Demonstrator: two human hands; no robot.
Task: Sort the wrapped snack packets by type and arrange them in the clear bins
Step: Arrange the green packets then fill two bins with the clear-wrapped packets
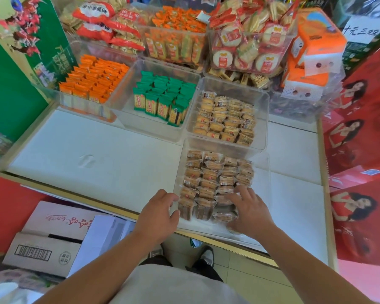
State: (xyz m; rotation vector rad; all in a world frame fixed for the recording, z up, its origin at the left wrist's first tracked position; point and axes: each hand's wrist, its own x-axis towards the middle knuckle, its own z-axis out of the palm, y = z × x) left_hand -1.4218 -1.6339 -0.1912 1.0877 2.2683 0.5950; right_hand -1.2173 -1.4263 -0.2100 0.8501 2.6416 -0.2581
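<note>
The person's forearms reach out from the bottom of the head view. The left hand [160, 212] sits at the outer left wall of the near bin [266, 172], its fingers curled against the clear plastic. Whether it actually clasps the wall or only rests there cannot be told. The right hand [250, 210] is inside the same bin, fingers spread and slightly bent, lying flat on the brown packets [215, 178] at the bin's near right corner and holding none of them.

The near bin stands at the front edge of the white shelf [86, 154], and its brown packets lie in rows that fill most of it. Just behind it, touching, is a second bin [265, 102] with paler packets [226, 119], also in rows. To the left of that one a middle bin [145, 130] holds green packets [165, 99] standing on edge in its far half. Further left, a left bin [83, 106] is packed with orange packets [94, 77].

Behind these, more clear bins are heaped with orange wrappers [178, 20] and round crackers [246, 40], with an orange tissue pack [312, 51] to their right.

A carton [42, 253] with a barcode lies below the shelf at lower left. Red boxes [360, 150] are stacked along the right side.
</note>
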